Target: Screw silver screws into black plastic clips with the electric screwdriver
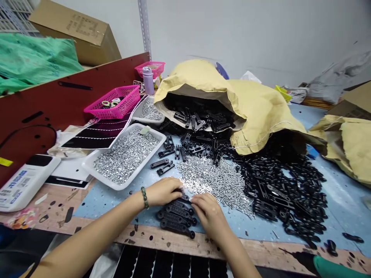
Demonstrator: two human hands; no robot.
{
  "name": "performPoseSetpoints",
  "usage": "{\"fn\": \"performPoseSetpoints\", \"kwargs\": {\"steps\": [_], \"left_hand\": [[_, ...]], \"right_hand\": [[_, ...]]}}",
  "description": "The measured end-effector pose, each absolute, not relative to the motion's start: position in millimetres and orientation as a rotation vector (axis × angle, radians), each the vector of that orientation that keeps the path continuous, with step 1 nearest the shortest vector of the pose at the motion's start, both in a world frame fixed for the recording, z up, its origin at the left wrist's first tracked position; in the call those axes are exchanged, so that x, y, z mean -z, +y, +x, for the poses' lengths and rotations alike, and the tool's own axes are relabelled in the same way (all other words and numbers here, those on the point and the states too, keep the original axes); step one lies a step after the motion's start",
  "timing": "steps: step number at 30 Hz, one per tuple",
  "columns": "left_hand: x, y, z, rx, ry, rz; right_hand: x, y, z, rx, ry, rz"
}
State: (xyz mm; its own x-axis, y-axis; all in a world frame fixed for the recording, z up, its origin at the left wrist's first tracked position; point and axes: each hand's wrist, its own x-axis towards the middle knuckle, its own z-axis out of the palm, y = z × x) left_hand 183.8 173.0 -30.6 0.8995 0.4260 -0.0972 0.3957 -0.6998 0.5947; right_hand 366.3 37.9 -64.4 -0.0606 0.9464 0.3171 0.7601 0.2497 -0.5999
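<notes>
My left hand (165, 191), with a green bead bracelet at the wrist, is closed in a pinch at a black plastic link arm (184, 198). The fingers of my right hand (209, 214) are pressed together at the right end of that same piece; whatever small thing they pinch is hidden. Just below both hands, several similar black link arms (176, 220) lie side by side near the table's front edge. Beyond my fingertips spreads a pile of silver nuts (197, 173), merging on the right into a heap of silver screws (232, 189).
A white tray of nuts (124, 156) stands left, with another white tray (150, 110) behind it and a pink basket (116, 102). Yellow sacks (199, 73) spill black parts (284, 193) at the back and right. A white scale-like device (26, 183) sits far left.
</notes>
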Motion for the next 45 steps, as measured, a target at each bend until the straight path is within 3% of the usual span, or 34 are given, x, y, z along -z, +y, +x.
{"fn": "performPoseSetpoints", "kwargs": {"steps": [7, 12, 16, 25, 30, 37, 45], "left_hand": [[15, 176, 250, -0.266, 0.614, 2.522], [28, 176, 333, -0.317, 0.637, 2.598], [40, 177, 353, -0.332, 0.619, 2.589], [31, 184, 330, -0.460, 0.634, 2.295], [19, 182, 268, -0.523, 0.733, 2.065], [23, 137, 174, -0.537, 0.846, 1.936], [45, 103, 174, -0.628, 0.871, 2.161]], "right_hand": [[69, 51, 452, 0.107, -1.445, -2.080], [74, 64, 459, 0.124, -1.525, -2.060], [68, 60, 461, 0.101, -1.476, -1.996], [53, 39, 415, -0.279, -1.351, -1.786], [52, 37, 371, -0.568, -1.390, -1.654], [54, 50, 352, -0.421, -1.753, -1.562], [58, 57, 345, -0.278, -1.951, -1.584]]}}
